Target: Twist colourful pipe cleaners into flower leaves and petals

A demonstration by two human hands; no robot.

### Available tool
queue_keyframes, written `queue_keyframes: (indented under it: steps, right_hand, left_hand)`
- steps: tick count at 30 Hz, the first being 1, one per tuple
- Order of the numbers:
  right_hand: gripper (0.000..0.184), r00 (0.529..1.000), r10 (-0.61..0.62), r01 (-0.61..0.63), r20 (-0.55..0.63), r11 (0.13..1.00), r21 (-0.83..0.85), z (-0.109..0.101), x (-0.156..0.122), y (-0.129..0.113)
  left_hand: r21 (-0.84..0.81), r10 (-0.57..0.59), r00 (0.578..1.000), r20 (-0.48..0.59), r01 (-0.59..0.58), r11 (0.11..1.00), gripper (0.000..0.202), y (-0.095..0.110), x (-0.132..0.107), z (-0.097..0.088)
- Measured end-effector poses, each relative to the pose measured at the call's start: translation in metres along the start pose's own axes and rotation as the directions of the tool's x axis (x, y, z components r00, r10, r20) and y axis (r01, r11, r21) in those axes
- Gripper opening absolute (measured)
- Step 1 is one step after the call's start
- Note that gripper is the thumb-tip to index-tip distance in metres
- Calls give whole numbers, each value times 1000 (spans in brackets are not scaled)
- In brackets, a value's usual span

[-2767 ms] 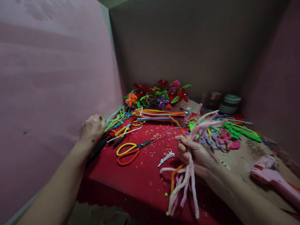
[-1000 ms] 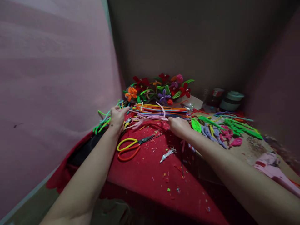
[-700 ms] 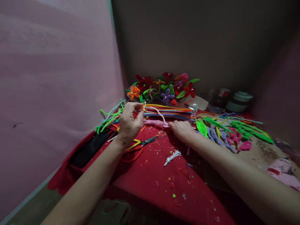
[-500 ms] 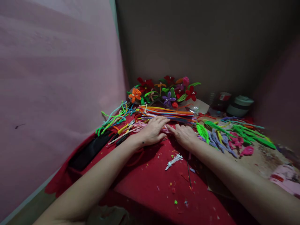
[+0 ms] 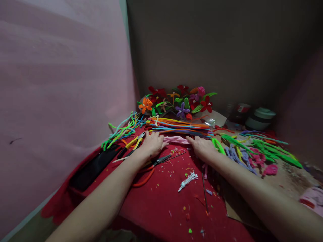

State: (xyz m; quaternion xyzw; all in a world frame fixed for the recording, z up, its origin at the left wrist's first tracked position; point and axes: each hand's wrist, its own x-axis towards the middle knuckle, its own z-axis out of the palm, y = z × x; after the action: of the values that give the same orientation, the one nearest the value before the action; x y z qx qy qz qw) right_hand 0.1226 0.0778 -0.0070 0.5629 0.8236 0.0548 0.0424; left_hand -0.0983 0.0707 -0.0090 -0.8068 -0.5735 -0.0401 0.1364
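Note:
A bundle of pink pipe cleaners (image 5: pixel 176 139) lies crosswise on the red cloth between my two hands. My left hand (image 5: pixel 152 145) is closed over its left end, palm down, thumb on the near side. At the right end, my right hand (image 5: pixel 202 148) grips it with the fingers curled. Just beyond lies a thick bundle of multicoloured pipe cleaners (image 5: pixel 181 125). Orange-handled scissors (image 5: pixel 161 159) rest beside my left wrist, partly hidden by the arm. Yellow-handled pliers (image 5: pixel 135 141) are left of that hand.
Pipe-cleaner flowers (image 5: pixel 181 109) stand at the back wall. A dark phone-like slab (image 5: pixel 94 169) lies left, near green strands (image 5: pixel 117 132). White stems (image 5: pixel 188 181), a thin rod (image 5: pixel 204 193) and scraps lie in front. Green leaves (image 5: pixel 267 151) and a lidded container (image 5: pixel 261 118) are right.
My hands have moved apart, the left one leftward and the right one slightly right, exposing the pink pipe cleaners between them. The scissors have come into sight near my left wrist.

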Motion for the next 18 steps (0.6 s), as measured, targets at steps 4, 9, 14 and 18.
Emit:
queue_keyframes:
  steps: [4,9,14,18]
  right_hand:
    - [52,990,-84,95,-115,991,97,-2,-1,1]
    - [42,962,-107,189,-252,926,327,-13,2,14]
    - [30,881,128,43,-455,936,348,-24,19,34]
    - [28,888,172,-44,-427,955,295,-19,37,44]
  left_hand:
    - [43,-56,998,-34,58,997,35,-2,1,0]
    - [-77,-50,999,-5,49,996,31,-5,1,-3]
    - [-194,-137,977,-161,105,975,32,1,7,-18]
    - [-198,32,988,-152,-62,978,27,20,25,-28]
